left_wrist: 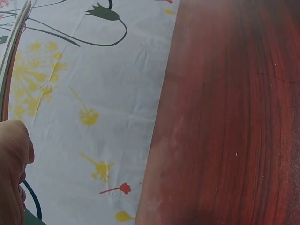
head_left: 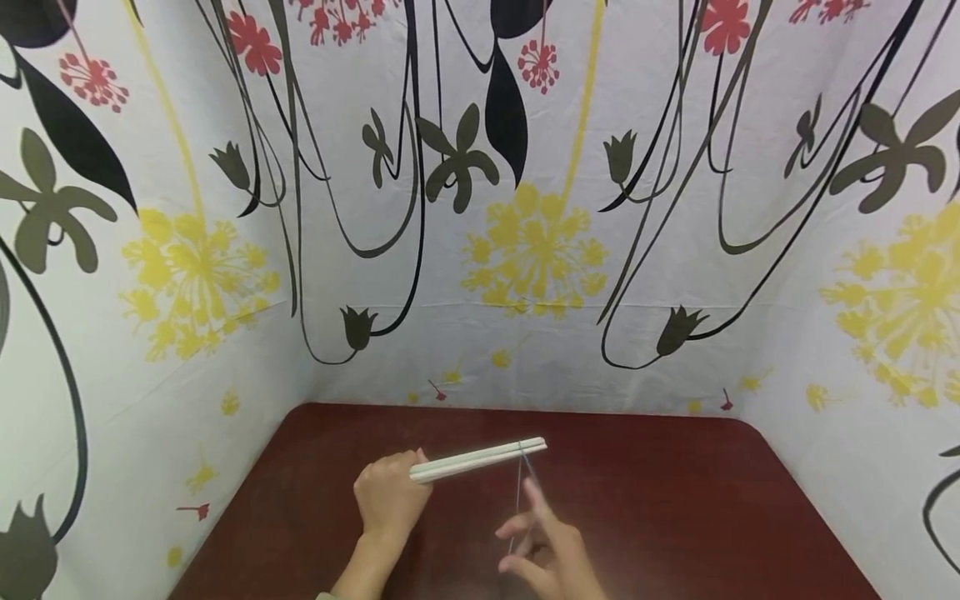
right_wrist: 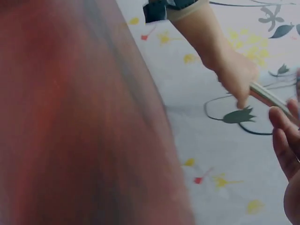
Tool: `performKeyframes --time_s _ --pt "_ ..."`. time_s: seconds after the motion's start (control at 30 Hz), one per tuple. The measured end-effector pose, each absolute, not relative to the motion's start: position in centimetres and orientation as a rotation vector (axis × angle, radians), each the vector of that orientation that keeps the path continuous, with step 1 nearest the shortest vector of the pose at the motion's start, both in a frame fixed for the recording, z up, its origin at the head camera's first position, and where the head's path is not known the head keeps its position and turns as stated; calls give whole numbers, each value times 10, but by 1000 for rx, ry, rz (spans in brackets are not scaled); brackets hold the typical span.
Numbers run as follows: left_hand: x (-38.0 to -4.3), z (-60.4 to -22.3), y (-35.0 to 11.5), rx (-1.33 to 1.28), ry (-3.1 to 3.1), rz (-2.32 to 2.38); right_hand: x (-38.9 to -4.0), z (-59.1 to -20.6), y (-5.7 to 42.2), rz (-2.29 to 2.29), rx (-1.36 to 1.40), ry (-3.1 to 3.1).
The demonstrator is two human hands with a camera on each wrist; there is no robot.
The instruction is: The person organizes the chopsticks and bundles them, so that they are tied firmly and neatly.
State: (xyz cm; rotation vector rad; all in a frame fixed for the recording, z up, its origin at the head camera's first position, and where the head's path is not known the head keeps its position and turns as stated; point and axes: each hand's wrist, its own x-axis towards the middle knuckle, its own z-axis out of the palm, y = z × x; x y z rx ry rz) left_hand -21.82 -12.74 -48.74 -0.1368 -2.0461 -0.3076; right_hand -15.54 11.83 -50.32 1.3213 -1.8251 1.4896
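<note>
My left hand grips one end of a small bundle of pale, straight, thin sticks, which point to the right and slightly up above the table. Around their far end goes a thin bluish strand, stretched down to the curled fingers of my right hand. The right index finger reaches up along it. In the left wrist view the left hand and sticks show at the left edge. At the right edge of the right wrist view, the right fingers partly cover the sticks.
A dark reddish-brown table with rounded far corners lies under both hands. White cloth printed with flowers and stems hangs behind it and along both sides.
</note>
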Motion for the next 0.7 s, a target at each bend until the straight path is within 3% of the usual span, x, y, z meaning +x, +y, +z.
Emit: performKeyframes --time_s 0.13,0.33,0.7 --pt "-219 -487 -126 -157 -2057 -288 -146 -512 115 2070 1072 -1751" --pt "-219 -489 -125 -181 -2010 -270 -147 -517 112 2390 753 -1659" --pt "-223 -488 -124 -330 -1809 -242 -165 -511 134 2688 752 -1379"
